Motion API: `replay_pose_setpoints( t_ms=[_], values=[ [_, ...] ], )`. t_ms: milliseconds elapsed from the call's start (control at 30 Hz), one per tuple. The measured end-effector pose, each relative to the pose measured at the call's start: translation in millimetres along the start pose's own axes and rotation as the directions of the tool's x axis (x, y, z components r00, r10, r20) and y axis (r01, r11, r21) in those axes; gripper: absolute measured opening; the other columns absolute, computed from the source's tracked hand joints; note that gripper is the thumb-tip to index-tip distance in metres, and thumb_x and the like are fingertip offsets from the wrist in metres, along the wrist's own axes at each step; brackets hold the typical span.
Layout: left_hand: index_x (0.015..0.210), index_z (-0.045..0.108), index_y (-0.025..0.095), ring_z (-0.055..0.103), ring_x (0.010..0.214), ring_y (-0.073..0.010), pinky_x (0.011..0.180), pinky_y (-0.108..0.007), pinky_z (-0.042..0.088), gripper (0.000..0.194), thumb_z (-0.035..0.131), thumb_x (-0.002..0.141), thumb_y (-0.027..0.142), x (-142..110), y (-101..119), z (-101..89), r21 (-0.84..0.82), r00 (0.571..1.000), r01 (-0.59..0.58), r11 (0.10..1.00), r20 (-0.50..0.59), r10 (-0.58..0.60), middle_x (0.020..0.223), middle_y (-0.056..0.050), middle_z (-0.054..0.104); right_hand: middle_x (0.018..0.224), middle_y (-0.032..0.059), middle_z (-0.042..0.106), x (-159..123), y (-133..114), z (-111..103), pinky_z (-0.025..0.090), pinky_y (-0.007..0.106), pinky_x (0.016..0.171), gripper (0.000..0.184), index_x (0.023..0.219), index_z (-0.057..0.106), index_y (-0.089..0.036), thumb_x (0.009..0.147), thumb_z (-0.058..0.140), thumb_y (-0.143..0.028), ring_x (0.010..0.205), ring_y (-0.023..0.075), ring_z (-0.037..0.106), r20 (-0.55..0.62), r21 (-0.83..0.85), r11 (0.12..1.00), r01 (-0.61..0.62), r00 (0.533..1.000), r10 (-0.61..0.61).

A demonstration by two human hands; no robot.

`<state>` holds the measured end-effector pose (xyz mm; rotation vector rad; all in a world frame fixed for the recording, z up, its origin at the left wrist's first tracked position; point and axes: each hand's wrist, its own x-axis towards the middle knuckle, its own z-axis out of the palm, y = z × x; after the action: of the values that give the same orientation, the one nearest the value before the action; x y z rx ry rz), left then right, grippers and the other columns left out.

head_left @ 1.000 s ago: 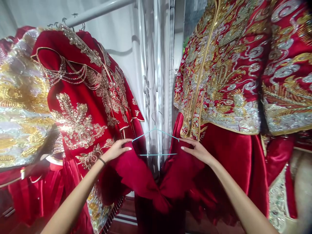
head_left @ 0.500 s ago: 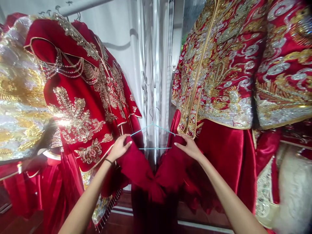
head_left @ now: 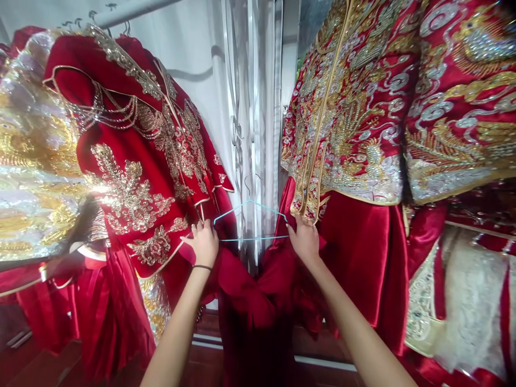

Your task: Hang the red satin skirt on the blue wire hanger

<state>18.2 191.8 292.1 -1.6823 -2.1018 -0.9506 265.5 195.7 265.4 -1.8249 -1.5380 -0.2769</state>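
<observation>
Two hands are in view, the left hand and the right hand. One blue wire hanger sits at the centre. One plain red garment hangs below it. Two embroidered red jackets hang at the left, two at the right. One rail crosses the upper left.

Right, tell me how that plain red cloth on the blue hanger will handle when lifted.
The plain red cloth is probably floppy: it sags in deep folds between the left hand and right hand. Its sheen suggests it may slide off the thin blue hanger. It looks fairly heavy for cloth, hanging straight down below the hands.
</observation>
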Motion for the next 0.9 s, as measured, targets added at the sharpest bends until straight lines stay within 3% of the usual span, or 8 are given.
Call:
replay_pose_setpoints(
  t_ms=[67, 167, 333, 433, 567, 733, 833, 900],
  values=[
    [0.115, 0.050, 0.017, 0.038, 0.120, -0.0351, 0.091, -0.067, 0.026, 0.035, 0.034, 0.084, 0.022, 1, -5, -3.6, -0.023, 0.999, -0.027, 0.999, 0.028, 0.028, 0.120, -0.016, 0.053, 0.113, 0.0183, 0.057, 0, 9, -3, 0.037, 0.041, 0.090, 0.042, 0.123, 0.046, -0.010, 0.086, 0.036, -0.027, 0.106, 0.0279, 0.051, 0.011, 0.008, 0.997, 0.082, 0.997, -0.082],
    [0.114, 0.049, 0.017, 0.042, 0.115, -0.0345, 0.090, -0.066, 0.029, 0.034, 0.032, 0.085, 0.021, 6, -14, -4.8, -0.019, 0.994, -0.090, 0.996, 0.066, 0.091, 0.116, -0.016, 0.056, 0.099, 0.0165, 0.063, -1, 14, -8, 0.042, 0.038, 0.083, 0.036, 0.116, 0.051, -0.012, 0.086, 0.036, -0.024, 0.094, 0.0262, 0.057, 0.008, -0.031, 0.994, 0.106, 0.994, -0.106],
    [0.116, 0.046, 0.009, 0.056, 0.099, -0.0283, 0.087, -0.045, 0.041, 0.037, 0.028, 0.084, 0.014, 16, -28, -2.8, 0.101, 0.942, -0.318, 0.943, 0.145, 0.302, 0.104, -0.020, 0.060, 0.089, 0.0167, 0.065, 2, 9, -16, 0.045, 0.034, 0.074, 0.030, 0.107, 0.055, -0.013, 0.085, 0.037, -0.022, 0.084, 0.0252, 0.061, 0.071, -0.141, 0.986, 0.088, 0.994, -0.079],
    [0.115, 0.046, 0.008, 0.061, 0.089, -0.0264, 0.079, -0.037, 0.046, 0.037, 0.027, 0.084, 0.013, 21, -30, -6.4, 0.128, 0.922, -0.358, 0.925, 0.204, 0.329, 0.099, -0.019, 0.062, 0.085, 0.0167, 0.065, 7, 8, -24, 0.045, 0.034, 0.069, 0.032, 0.105, 0.056, -0.013, 0.086, 0.033, -0.024, 0.081, 0.0262, 0.062, 0.150, -0.150, 0.988, 0.047, 0.988, -0.025],
    [0.104, 0.051, 0.010, 0.063, 0.080, -0.0276, 0.072, -0.037, 0.047, 0.031, 0.030, 0.082, 0.020, 31, -35, -11.3, 0.083, 0.929, -0.286, 0.955, 0.270, 0.254, 0.085, -0.017, 0.064, 0.085, 0.0185, 0.064, 19, 15, -29, 0.046, 0.038, 0.068, 0.037, 0.098, 0.061, -0.013, 0.086, 0.030, -0.029, 0.081, 0.0291, 0.062, 0.161, -0.096, 0.993, -0.063, 0.984, 0.079],
    [0.068, 0.054, 0.015, 0.061, 0.082, -0.0289, 0.075, -0.039, 0.045, 0.020, 0.038, 0.075, 0.025, 47, -70, -4.7, -0.206, 0.975, 0.008, 0.978, 0.217, 0.037, 0.072, -0.014, 0.062, 0.078, 0.0227, 0.064, 40, 52, -15, 0.047, 0.039, 0.068, 0.035, 0.080, 0.067, -0.009, 0.077, 0.038, -0.029, 0.080, 0.0309, 0.063, 0.097, 0.079, 0.964, -0.254, 0.964, 0.246],
    [0.058, 0.049, 0.017, 0.061, 0.066, -0.0239, 0.062, -0.034, 0.048, 0.020, 0.037, 0.073, 0.024, 32, -96, 7.6, -0.263, 0.956, 0.159, 0.952, 0.283, -0.081, 0.053, -0.007, 0.056, 0.065, 0.0177, 0.065, 33, 76, 5, 0.048, 0.037, 0.062, 0.029, 0.066, 0.066, -0.012, 0.069, 0.041, -0.027, 0.068, 0.0293, 0.064, 0.129, 0.184, 0.950, -0.253, 0.964, 0.232],
    [0.057, 0.048, 0.017, 0.059, 0.055, -0.0206, 0.052, -0.031, 0.047, 0.023, 0.034, 0.075, 0.024, 2, -106, 19.7, -0.305, 0.927, 0.241, 0.921, 0.353, -0.126, 0.046, -0.004, 0.052, 0.060, 0.0128, 0.065, 8, 87, 23, 0.050, 0.036, 0.058, 0.029, 0.064, 0.066, -0.015, 0.066, 0.039, -0.026, 0.063, 0.0273, 0.064, 0.141, 0.235, 0.946, -0.224, 0.971, 0.195]
  ],
)
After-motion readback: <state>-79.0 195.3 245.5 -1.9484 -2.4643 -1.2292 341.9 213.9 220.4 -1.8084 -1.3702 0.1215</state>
